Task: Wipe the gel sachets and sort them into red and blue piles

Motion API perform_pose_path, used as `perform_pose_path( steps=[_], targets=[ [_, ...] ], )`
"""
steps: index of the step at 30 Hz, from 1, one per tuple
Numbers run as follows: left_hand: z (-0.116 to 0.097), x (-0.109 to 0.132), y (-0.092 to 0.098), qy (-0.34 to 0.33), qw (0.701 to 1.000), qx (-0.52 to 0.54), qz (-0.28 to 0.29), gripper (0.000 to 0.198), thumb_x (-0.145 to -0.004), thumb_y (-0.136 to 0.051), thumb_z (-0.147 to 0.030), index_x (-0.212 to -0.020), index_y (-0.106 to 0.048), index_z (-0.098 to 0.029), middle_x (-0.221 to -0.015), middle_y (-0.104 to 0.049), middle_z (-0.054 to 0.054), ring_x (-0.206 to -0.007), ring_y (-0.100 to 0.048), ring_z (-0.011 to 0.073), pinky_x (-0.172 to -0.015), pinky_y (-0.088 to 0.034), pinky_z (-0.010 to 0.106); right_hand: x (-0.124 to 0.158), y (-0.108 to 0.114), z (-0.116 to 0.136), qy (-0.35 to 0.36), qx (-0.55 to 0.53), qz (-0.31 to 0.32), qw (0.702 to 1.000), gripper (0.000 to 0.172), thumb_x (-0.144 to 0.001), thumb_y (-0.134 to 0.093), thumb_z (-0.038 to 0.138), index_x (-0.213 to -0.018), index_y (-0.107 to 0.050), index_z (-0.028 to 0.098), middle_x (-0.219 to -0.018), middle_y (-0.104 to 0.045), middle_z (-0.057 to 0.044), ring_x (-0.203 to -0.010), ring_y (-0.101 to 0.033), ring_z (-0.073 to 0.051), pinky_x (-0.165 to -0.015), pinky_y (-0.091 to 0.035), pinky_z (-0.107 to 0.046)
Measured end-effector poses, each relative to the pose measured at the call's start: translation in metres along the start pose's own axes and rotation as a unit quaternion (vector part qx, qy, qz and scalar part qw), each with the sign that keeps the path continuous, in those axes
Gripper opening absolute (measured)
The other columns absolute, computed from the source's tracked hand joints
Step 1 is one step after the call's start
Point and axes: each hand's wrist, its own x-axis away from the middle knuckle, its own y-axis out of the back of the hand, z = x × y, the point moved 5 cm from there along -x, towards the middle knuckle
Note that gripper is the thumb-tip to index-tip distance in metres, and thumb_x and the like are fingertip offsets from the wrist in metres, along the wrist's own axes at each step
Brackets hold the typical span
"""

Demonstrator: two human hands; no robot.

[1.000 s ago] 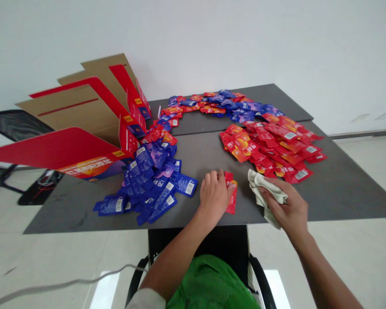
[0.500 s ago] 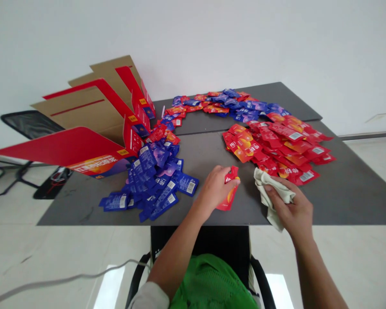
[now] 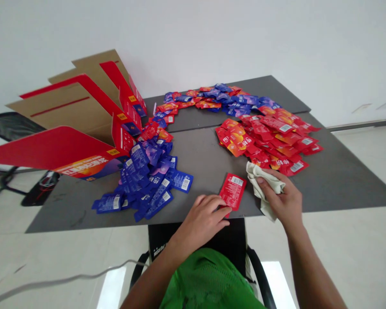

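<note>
A red pouch (image 3: 234,189) lies near the table's front edge with its barcode side up. My left hand (image 3: 201,221) rests at its lower left corner, fingers loosely bent and apart, the fingertips over that corner. In my right hand (image 3: 283,199) is a bunched pale cloth (image 3: 263,186), pinched between thumb and fingers just right of the pouch. Behind the cloth spreads a heap of red pouches (image 3: 270,139). To the left of my left hand lies a pile of blue pouches (image 3: 151,180), several with barcodes showing.
Open red cardboard boxes (image 3: 83,156) stand along the left side of the grey table (image 3: 199,150). Mixed red and blue pouches (image 3: 212,98) form a curved band at the back. A chair (image 3: 257,274) is below the front edge, and a cable (image 3: 67,281) crosses at lower left.
My left hand has lowered toward the front edge and loosened its grip; the red pouch now lies turned over, barcode up. The right hand still holds the cloth. The view has shifted slightly.
</note>
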Motion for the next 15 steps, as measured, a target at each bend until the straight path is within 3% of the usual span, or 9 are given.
perform_pose_path(
  steps=[4, 9, 12, 15],
  targets=[
    [-0.009, 0.019, -0.009, -0.010, 0.999, -0.030, -0.036, 0.037, -0.100, -0.077, -0.031, -0.134, -0.068, -0.019, -0.142, -0.069, 0.011, -0.136, -0.061, 0.0273, -0.111, -0.051, 0.045, -0.005, 0.004, 0.008, 0.021, 0.002, 0.003, 1.000, 0.038, -0.094, -0.080, 0.049, -0.125, -0.078, 0.027, -0.116, -0.079, -0.008, -0.100, -0.075, -0.029, -0.095, -0.060, -0.047],
    [-0.012, 0.037, -0.028, -0.041, 0.995, -0.043, -0.083, 0.029, -0.109, -0.061, -0.020, -0.137, -0.067, -0.018, -0.144, -0.071, 0.009, -0.139, -0.061, 0.0228, -0.114, -0.050, 0.040, -0.004, 0.012, 0.052, 0.168, 0.039, 0.009, 0.985, 0.036, -0.096, -0.079, 0.033, -0.132, -0.073, 0.031, -0.123, -0.077, -0.007, -0.108, -0.073, -0.029, -0.099, -0.058, -0.047],
    [-0.011, 0.043, -0.037, -0.052, 0.993, -0.042, -0.100, 0.030, -0.113, -0.051, -0.019, -0.137, -0.068, -0.017, -0.145, -0.072, 0.007, -0.139, -0.061, 0.0221, -0.116, -0.047, 0.039, 0.012, -0.007, 0.078, 0.283, 0.066, 0.126, 0.948, 0.046, -0.097, -0.075, 0.025, -0.142, -0.065, 0.031, -0.132, -0.073, -0.009, -0.114, -0.070, -0.030, -0.098, -0.058, -0.044],
    [-0.010, 0.045, -0.041, -0.050, 0.991, -0.038, -0.118, 0.031, -0.115, -0.046, -0.022, -0.134, -0.070, -0.017, -0.138, -0.076, 0.005, -0.130, -0.067, 0.0210, -0.112, -0.047, 0.037, 0.032, -0.034, 0.083, 0.361, 0.094, 0.270, 0.888, 0.050, -0.098, -0.068, 0.020, -0.147, -0.062, 0.029, -0.138, -0.070, -0.010, -0.120, -0.067, -0.030, -0.097, -0.059, -0.043]
  ],
)
